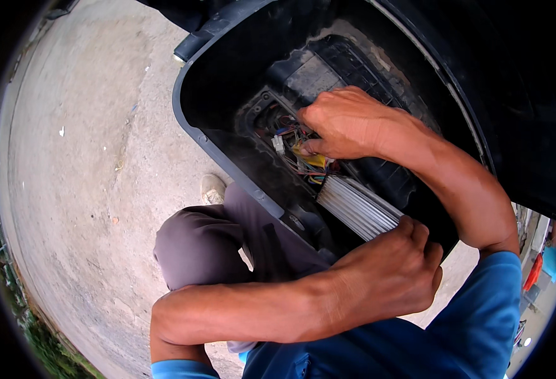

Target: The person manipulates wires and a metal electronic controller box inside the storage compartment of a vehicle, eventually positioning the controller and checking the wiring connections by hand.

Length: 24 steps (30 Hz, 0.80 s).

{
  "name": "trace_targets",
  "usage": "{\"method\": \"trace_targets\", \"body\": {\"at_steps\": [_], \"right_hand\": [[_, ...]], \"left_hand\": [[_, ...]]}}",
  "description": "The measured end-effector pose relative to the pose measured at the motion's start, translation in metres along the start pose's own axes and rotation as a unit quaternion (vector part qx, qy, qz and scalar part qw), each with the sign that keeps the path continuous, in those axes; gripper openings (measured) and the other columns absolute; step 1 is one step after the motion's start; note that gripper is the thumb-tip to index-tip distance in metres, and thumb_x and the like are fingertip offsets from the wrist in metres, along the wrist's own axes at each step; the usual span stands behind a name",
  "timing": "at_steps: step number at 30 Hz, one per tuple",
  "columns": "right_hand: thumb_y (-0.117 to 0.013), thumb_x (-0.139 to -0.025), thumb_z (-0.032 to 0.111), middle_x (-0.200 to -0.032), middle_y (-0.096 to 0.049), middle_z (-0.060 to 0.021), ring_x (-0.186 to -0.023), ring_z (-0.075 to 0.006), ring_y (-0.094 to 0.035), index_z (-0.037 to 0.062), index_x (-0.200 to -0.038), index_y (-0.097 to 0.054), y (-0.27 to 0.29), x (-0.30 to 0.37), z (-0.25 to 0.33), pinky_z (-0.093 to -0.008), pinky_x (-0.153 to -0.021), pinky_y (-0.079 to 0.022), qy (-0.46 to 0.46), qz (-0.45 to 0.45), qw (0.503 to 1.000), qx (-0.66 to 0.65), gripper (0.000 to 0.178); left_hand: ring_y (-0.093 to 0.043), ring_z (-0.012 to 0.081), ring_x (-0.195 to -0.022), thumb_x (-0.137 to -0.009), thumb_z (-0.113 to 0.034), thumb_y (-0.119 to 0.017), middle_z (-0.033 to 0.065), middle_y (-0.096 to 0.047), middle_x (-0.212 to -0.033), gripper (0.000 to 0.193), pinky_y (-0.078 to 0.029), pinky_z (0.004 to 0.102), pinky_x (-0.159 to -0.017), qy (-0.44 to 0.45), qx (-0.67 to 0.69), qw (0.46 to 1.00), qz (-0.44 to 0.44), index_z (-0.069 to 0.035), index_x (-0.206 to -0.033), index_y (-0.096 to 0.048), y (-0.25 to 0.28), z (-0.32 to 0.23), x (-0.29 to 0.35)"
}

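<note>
A silver finned metal box, like a motor controller (359, 207), lies slanted at the near end of a black plastic compartment, its wires running from the far end. My left hand (391, 265) is closed around the near end of that box; its fingertips are partly hidden. Farther in, my right hand (347, 123) reaches down with bent fingers into a bundle of coloured wires (306, 167), thumb against the wires next to a yellow piece. My hand covers the exact spot it grips. Beside the thumb, a white plug connector (278, 144) sits among the wires.
The black compartment's rim (227, 165) curves along the left, with a dusty moulded floor (316, 74) inside. A dark raised panel stands at the right. My bent knee (195, 246) is against the near left side, over concrete ground (101, 158).
</note>
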State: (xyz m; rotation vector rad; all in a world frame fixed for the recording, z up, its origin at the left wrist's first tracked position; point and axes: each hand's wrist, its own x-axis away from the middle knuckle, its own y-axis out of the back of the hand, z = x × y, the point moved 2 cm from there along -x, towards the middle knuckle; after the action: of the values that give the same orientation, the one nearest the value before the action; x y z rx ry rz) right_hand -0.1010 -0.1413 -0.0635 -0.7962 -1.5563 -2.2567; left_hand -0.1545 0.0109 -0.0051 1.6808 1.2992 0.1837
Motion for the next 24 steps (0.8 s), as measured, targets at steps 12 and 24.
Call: {"method": "trace_targets", "body": {"at_steps": [12,24], "right_hand": [[-0.073,-0.092,0.024,-0.132,-0.058,-0.0189,-0.117,-0.0362,-0.064,0.0140,-0.136,-0.067,-0.054,-0.012,0.016,-0.0482,-0.092,-0.057,0.157,-0.034,0.985,0.071,0.045],[-0.064,-0.096,0.029,-0.143,-0.056,-0.0169,-0.117,-0.0348,-0.070,0.0210,-0.134,-0.072,-0.058,-0.013,0.018,-0.0473,-0.093,-0.053,0.152,-0.013,0.984,0.087,0.039]], "left_hand": [[-0.067,0.0333,-0.084,-0.077,-0.014,-0.071,0.0145,-0.064,-0.079,0.020,-0.058,0.0414,-0.078,-0.002,0.003,1.000,0.026,0.006,-0.079,-0.069,0.000,0.000,0.002],[-0.064,0.0307,-0.081,-0.077,-0.015,-0.070,0.0121,-0.061,-0.077,0.020,-0.056,0.0401,-0.075,0.000,-0.006,1.000,0.029,0.005,-0.077,-0.068,0.000,-0.001,0.002]]}}
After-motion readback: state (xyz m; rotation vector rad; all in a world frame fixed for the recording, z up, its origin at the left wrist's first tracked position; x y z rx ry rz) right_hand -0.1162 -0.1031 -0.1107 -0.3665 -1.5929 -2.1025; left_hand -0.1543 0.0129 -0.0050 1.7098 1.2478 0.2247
